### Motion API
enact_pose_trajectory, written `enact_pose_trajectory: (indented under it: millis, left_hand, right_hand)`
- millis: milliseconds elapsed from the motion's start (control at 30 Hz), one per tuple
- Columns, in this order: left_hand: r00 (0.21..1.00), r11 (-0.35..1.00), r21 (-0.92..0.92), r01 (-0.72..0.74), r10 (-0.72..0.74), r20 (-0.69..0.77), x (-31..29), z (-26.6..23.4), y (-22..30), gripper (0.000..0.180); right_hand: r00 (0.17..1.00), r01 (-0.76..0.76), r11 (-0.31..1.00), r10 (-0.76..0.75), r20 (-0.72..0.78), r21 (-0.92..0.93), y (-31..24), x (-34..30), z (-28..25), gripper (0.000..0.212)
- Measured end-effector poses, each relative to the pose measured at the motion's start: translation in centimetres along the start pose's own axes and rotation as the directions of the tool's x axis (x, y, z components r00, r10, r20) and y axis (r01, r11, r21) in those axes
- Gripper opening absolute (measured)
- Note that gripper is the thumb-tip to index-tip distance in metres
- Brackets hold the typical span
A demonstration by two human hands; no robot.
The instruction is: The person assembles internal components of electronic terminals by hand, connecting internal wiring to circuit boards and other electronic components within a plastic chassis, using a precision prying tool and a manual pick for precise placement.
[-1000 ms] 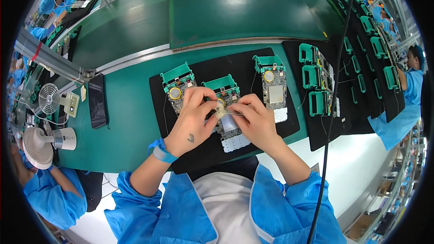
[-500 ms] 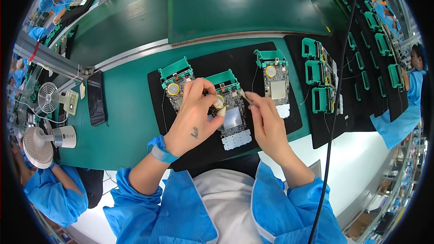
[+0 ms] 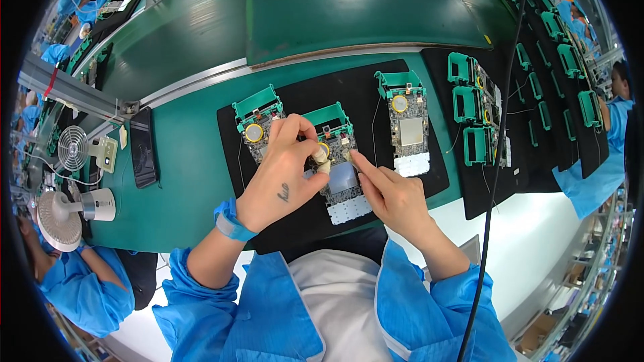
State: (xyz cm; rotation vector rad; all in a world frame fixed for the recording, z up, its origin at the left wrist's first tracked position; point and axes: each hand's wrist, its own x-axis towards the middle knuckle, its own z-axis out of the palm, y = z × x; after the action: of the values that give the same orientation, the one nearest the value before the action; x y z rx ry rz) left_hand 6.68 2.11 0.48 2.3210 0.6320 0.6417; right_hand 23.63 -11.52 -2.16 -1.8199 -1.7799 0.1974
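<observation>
On the black mat a circuit board with a green plastic frame at its top lies between my hands. My left hand is over the board's left side, its covered thumb and index fingertips pinched together. What they grip, if anything, is too small to make out. My right hand has its index finger stretched onto the board's upper right part, by a small connector. Its other fingers are curled, with nothing visible in them. A second board is partly hidden behind my left hand. Another board lies to the right.
More framed boards stand in a column on a mat at the right. A phone and two small fans are on the left of the green table. A black cable hangs across the right side. Co-workers in blue sit around.
My right hand has moved left and inward, its index fingertip now on the board instead of beside its upper right edge. My left hand keeps its pinch, barely shifted.
</observation>
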Motion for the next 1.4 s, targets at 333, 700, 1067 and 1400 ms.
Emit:
enact_pose_trajectory:
  millis: [333, 700, 1067, 1400]
  left_hand:
    - [0.999, 0.999, 0.027, 0.031, -0.031, 0.016, 0.3, 0.1, 0.7, 0.025]
    - [1.000, 0.999, 0.035, 0.024, -0.025, 0.018, 0.1, 0.2, 0.6, 0.027]
    - [0.946, 0.869, 0.383, -0.313, 0.247, 0.211, 1.1, 4.0, 0.0, 0.058]
    - [0.900, 0.964, 0.085, -0.252, 0.266, -0.346, 5.6, 6.7, 3.5, 0.038]
  right_hand:
    - [0.997, 0.021, 0.996, -0.015, -0.072, 0.089, -0.2, -0.7, 0.8, 0.045]
    - [0.989, 0.141, 0.967, -0.145, -0.004, -0.211, -1.0, -0.2, 1.1, 0.049]
    - [0.759, -0.563, 0.765, 0.628, -0.171, 0.312, 6.7, 3.5, -3.0, 0.025]
    - [0.721, -0.386, -0.334, 0.473, 0.507, 0.860, 8.2, 2.0, -3.2, 0.028]
